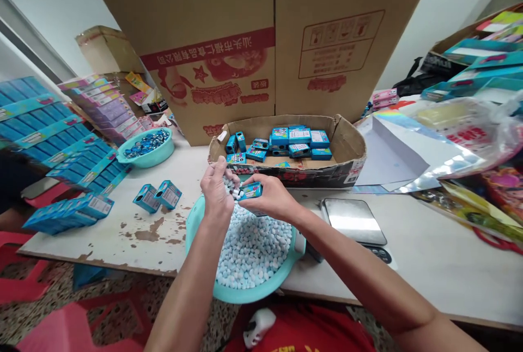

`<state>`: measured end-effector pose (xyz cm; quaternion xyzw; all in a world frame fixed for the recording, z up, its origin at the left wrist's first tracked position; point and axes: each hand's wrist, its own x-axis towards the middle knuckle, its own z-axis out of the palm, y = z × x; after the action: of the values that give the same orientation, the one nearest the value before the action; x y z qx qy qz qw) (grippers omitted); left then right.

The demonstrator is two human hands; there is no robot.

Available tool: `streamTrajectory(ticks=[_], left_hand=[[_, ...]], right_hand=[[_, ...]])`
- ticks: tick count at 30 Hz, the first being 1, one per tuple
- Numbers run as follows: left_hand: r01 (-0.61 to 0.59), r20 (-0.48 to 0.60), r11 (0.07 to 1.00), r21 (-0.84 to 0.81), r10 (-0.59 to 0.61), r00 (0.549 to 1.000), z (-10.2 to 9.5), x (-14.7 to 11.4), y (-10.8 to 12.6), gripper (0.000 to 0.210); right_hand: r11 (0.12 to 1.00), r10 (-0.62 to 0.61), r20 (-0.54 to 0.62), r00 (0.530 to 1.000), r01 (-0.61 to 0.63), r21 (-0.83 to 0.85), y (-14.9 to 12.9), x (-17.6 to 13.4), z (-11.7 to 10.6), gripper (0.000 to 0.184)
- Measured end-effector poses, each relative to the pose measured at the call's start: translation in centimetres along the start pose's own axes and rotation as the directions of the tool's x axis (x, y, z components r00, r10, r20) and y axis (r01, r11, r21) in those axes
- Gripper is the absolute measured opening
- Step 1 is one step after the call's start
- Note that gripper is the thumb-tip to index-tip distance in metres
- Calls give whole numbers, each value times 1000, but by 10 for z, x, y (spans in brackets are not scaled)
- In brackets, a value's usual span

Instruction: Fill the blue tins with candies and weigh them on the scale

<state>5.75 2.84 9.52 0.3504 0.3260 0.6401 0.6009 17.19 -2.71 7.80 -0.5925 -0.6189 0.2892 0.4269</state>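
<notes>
At left, a turquoise bowl (158,158) of shiny blue pieces sits behind two small boxes (168,195) on the table (122,205). Next, the left hand (216,188) cups pale candies (231,184) above a basin (245,294) filled with more. Beside them, over the basin, is a blue box (250,191), perhaps touching the candies; fingers partly hide this. The right hand (272,196) grips that box. Behind stands a carton (294,177) of blue boxes; farther right, a scale (354,221).
</notes>
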Motion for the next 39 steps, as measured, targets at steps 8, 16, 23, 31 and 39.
streamTrajectory(ticks=[8,16,23,31,39], left_hand=[[-13,59,1000,4,12,998,6,-7,1,41],[-32,50,995,96,28,998,5,-4,0,47],[-26,93,994,108,16,996,3,-5,-1,43],[-11,94,998,61,5,996,9,-10,3,37],[-188,273,733,653,2,962,-47,-2,-41,32]], right_hand=[[999,-34,30,999,34,5,2,0,0,32],[998,-32,-68,997,35,45,8,2,8,33],[997,-67,-93,993,69,24,9,-4,7,33],[996,-36,-57,998,40,77,8,-1,10,32],[964,14,-256,967,55,261,15,-40,-33,41]])
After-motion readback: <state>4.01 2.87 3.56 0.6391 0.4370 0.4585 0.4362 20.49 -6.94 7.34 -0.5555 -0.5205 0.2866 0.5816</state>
